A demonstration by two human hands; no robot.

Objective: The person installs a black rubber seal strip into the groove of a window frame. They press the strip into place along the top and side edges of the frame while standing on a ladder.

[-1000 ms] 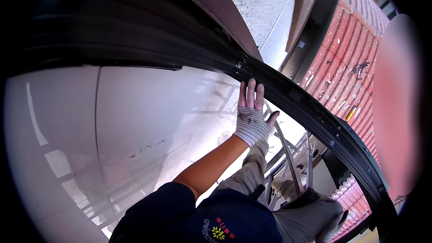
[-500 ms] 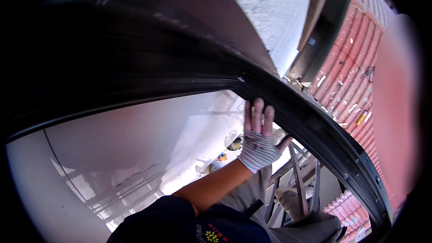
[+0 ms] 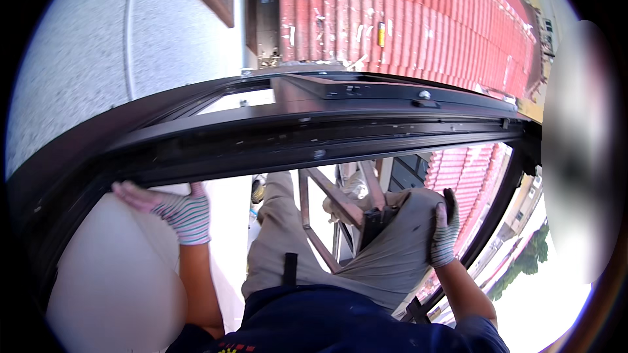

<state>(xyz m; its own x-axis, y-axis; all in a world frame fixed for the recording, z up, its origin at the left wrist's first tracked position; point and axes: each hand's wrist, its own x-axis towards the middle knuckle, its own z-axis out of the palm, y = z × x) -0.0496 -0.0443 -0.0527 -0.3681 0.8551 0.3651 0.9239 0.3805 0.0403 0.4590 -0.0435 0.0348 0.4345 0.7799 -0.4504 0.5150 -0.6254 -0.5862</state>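
Observation:
A dark metal window frame (image 3: pixel 261 147) stretches across the middle of the view, its left side curving down toward me. My left hand (image 3: pixel 180 212), in a striped white glove with pinkish fingers, touches the frame's lower edge near the left corner. Its fingers are stretched out and hold nothing. My right hand (image 3: pixel 445 235), in a similar glove with darkened fingertips, lies along the outer side of my bent right knee, fingers extended. Metal fittings (image 3: pixel 424 95) show on the frame's upper part.
Red roof tiles (image 3: pixel 418 19) with scattered debris and a yellow tube (image 3: pixel 381 34) lie beyond the frame. A grey textured wall (image 3: pixel 78 52) stands at far left, a pale panel (image 3: pixel 111 268) below it. Brown metal bars (image 3: pixel 324 186) cross between my legs.
My view has swung round, bringing the frame level across the picture. My left hand now appears at the left, still against the frame; my right hand has come into view on my knee.

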